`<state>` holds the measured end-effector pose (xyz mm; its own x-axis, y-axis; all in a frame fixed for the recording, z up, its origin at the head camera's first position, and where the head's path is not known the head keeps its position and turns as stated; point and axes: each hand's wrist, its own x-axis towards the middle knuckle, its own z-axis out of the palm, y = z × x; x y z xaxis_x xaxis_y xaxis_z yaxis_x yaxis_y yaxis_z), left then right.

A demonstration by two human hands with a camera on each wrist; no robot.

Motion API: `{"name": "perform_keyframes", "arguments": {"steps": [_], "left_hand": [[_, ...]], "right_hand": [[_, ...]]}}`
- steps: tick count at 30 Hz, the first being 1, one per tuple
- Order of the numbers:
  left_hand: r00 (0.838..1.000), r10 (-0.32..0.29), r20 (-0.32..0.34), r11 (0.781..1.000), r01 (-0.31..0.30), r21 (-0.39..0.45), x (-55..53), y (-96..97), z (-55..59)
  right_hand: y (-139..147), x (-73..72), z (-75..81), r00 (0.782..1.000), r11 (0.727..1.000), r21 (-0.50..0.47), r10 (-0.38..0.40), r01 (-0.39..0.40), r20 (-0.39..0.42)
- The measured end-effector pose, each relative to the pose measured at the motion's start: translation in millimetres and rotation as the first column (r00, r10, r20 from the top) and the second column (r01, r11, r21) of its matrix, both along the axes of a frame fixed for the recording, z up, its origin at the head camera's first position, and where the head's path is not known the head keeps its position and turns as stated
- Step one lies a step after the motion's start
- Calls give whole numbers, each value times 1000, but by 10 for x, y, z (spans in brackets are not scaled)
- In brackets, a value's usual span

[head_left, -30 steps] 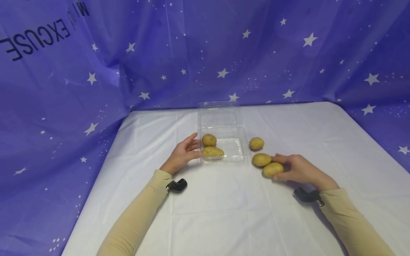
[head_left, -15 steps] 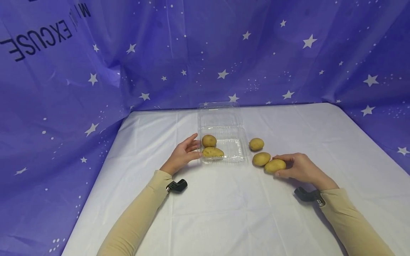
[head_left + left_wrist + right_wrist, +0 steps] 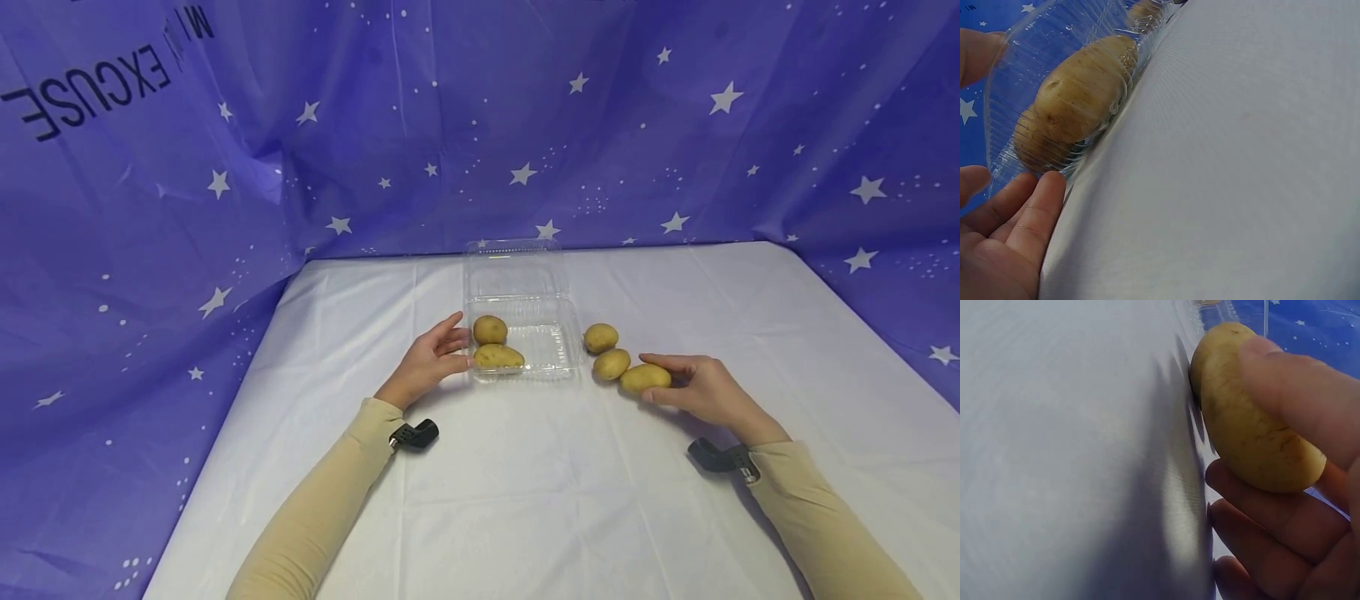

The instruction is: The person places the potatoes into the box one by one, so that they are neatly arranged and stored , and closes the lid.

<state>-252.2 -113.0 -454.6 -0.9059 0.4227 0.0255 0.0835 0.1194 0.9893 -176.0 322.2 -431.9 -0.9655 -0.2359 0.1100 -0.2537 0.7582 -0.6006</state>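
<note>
A clear plastic clamshell container point(image 3: 558, 333) lies with its lid up and back. Inside, on its left side, sit a rounder potato point(image 3: 490, 330) and a longer potato point(image 3: 498, 357). My left hand point(image 3: 427, 362) touches the container's left side with its fingers fairly straight, as the left wrist view also shows. My right hand point(image 3: 708, 392) grips an oval potato point(image 3: 1254, 419) between thumb and fingers. In the head view, this potato's left end meets a second potato point(image 3: 612, 365). Just beyond that one is a third potato point(image 3: 601, 338), right of the container.
A white cloth point(image 3: 510, 500) covers the table. Behind it hangs a purple-blue sheet with stars point(image 3: 450, 125). A dark wrist mount point(image 3: 416, 434) sits on the left sleeve, another dark mount point(image 3: 720, 457) on the right.
My right hand has taken hold of the nearest potato and shifted it slightly up and right in the view. The middle potato has rolled slightly towards the far one. My left hand stays put.
</note>
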Motion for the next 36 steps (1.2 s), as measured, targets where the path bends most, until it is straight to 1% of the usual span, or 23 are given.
{"name": "perform_keyframes", "arguments": {"steps": [10,14,19,21,25,28,36], "left_hand": [[1000,4,3,1000,-4,6,1,-14,2],[1000,3,-1,1000,-3,9,5,-13,-2],[1000,3,3,1000,-3,13,8,-16,6],[1000,3,4,1000,-3,13,10,-15,9],[1000,-1,4,1000,1,10,13,-9,12],[1000,-5,8,1000,5,9,12,-5,14],[1000,-2,14,1000,1,9,21,-5,17]], "right_hand": [[-10,-12,6,1000,1000,10,-9,9,3],[3,-6,25,1000,1000,17,-21,21,19],[23,0,64,1000,999,28,-25,25,8],[35,1,82,1000,1000,14,-27,27,2],[56,4,111,1000,998,-46,-30,30,4],[59,5,127,1000,996,-80,-29,28,-9],[56,-22,180,999,994,-101,-40,38,-24]]}}
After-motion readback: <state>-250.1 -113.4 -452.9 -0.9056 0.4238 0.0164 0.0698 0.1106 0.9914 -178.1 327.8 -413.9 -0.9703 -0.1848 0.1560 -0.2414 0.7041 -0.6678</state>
